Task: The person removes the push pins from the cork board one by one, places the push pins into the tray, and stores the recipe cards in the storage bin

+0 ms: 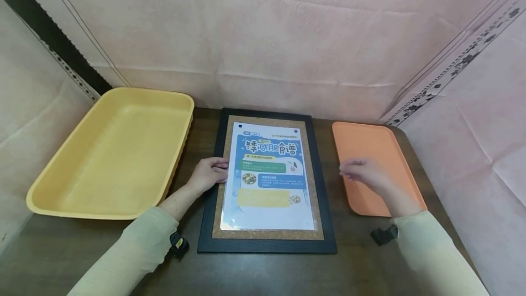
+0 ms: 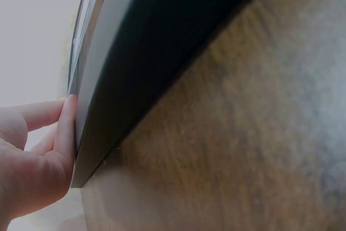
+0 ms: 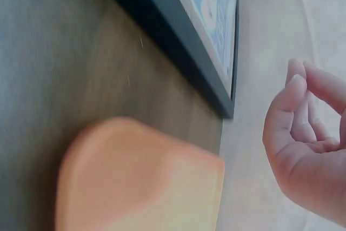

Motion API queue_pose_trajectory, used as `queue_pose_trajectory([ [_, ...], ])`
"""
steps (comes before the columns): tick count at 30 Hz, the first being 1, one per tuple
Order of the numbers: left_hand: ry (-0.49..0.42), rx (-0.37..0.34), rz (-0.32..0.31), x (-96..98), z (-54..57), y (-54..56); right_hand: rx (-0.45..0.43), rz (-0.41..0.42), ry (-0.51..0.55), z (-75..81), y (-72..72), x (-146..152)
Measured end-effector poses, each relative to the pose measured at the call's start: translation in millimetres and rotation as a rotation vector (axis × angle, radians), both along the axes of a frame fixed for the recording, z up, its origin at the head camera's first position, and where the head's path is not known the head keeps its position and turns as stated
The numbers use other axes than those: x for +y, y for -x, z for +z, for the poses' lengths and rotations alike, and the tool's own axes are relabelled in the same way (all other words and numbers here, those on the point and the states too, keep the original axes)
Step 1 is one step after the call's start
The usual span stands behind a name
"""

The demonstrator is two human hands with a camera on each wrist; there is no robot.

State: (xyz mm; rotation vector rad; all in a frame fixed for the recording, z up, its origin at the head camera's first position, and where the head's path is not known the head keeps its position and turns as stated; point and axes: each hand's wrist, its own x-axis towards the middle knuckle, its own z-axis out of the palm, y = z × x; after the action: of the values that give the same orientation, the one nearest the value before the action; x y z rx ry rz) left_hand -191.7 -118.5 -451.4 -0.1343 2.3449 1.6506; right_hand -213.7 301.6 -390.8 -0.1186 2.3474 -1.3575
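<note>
A printed poster (image 1: 269, 211) with Chinese lettering and blue, green and yellow panels lies on a cork board (image 1: 271, 235) in a black frame (image 1: 267, 246). Small dark pins (image 1: 240, 126) show at its two top corners. My left hand (image 1: 207, 175) rests over the frame's left side, fingertips right at the poster's edge. In the left wrist view, its fingers (image 2: 66, 123) lie fairly straight against the frame. My right hand (image 1: 367, 173) hovers over the orange tray (image 1: 384, 145). In the right wrist view, its thumb and fingertips (image 3: 294, 87) meet, and nothing shows between them.
A large yellow tray (image 1: 113, 150) stands left of the frame on the dark wooden table (image 1: 263, 273). Pale cloth (image 1: 287, 40) hangs behind the table and on both sides. A dark camera is strapped to each wrist.
</note>
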Motion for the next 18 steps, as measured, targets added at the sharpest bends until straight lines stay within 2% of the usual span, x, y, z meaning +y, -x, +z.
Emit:
queue_pose_trajectory([
  [4, -0.001, -0.002, -0.004, -0.6, -0.6, 0.1, -0.001, -0.083, 0.075, 1.4, 12.1, 23.1],
  [8, -0.005, -0.003, -0.007, -2.2, -2.2, 0.8, -0.042, -0.163, 0.15, 2.1, 23.1, 43.1],
  [15, -0.003, 0.002, -0.008, -3.1, -3.4, 2.0, -0.133, -0.41, 0.282, 3.2, 34.2, 64.5],
  [18, -0.006, 0.004, -0.012, -2.1, -3.3, 2.5, -0.159, -0.485, 0.312, -0.2, 37.5, 70.4],
])
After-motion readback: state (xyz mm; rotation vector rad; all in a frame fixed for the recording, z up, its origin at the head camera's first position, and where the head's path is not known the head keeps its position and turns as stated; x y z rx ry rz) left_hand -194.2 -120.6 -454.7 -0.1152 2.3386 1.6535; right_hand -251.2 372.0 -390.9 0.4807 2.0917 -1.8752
